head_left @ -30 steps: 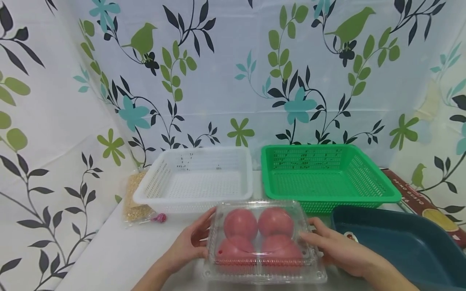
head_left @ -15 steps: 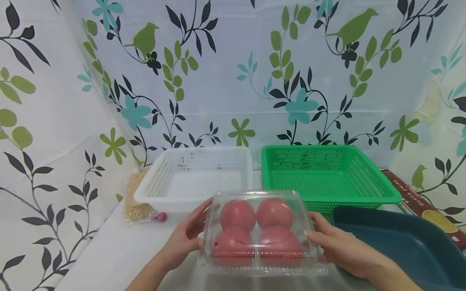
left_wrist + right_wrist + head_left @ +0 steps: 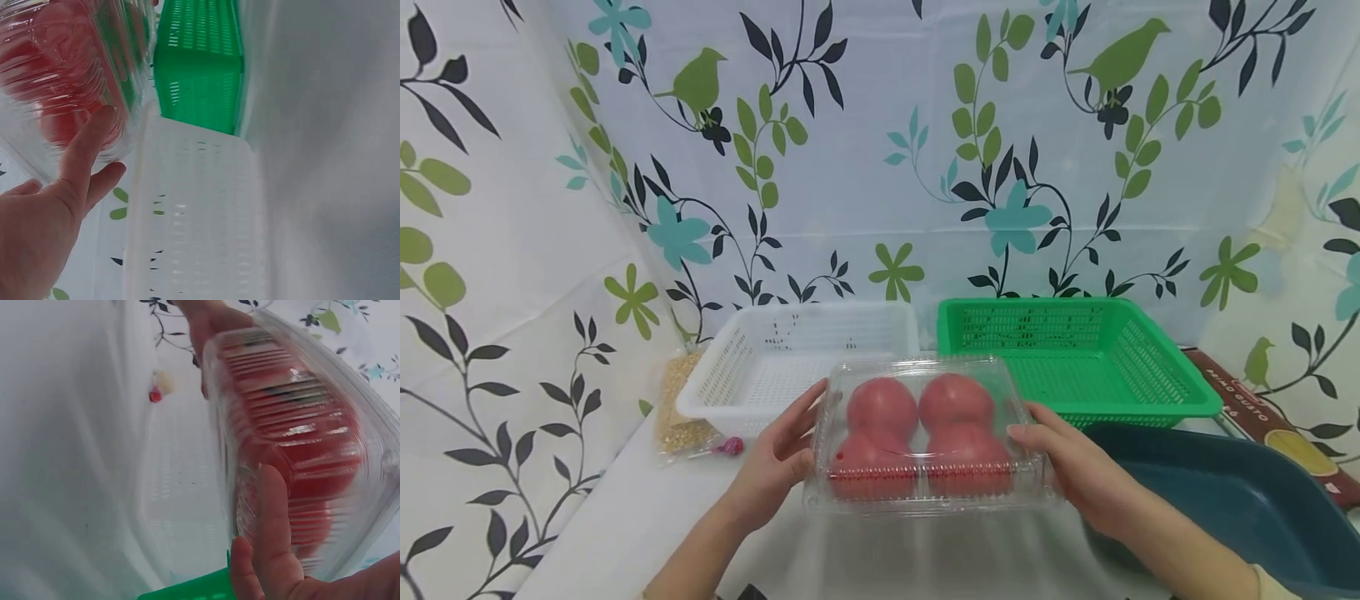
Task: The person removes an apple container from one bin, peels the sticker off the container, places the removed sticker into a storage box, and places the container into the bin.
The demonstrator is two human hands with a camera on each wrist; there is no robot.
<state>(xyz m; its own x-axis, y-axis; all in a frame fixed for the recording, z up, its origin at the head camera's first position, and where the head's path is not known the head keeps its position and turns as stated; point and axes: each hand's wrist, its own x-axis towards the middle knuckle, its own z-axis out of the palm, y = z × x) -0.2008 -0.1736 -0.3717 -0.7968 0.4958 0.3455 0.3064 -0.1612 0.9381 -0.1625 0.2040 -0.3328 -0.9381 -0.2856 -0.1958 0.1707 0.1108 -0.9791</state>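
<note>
A clear plastic clamshell box [image 3: 925,487] holds several round red fruits [image 3: 957,400] that look like tomatoes. My left hand [image 3: 767,479] grips its left side, and my right hand [image 3: 1078,467] grips its right side with the thumb on the near face. The box is raised off the table and overlaps the near corners of two baskets in the head view. In the left wrist view, fingers [image 3: 84,150] lie against the ribbed plastic. From the right wrist, the box [image 3: 300,431] appears tilted, with fingertips [image 3: 273,500] touching its wall.
Behind the box stand a white basket [image 3: 730,408] and a green basket [image 3: 1150,408]. A dark blue tray [image 3: 1217,500] is at the right, beside a brown package [image 3: 1281,429]. A bag of grains [image 3: 677,417] and a pink wrapped lollipop [image 3: 730,447] lie at the left.
Both hands have lifted the box and carried it up and away from the person, so it now overlaps the baskets more. The baskets and tray have stayed put.
</note>
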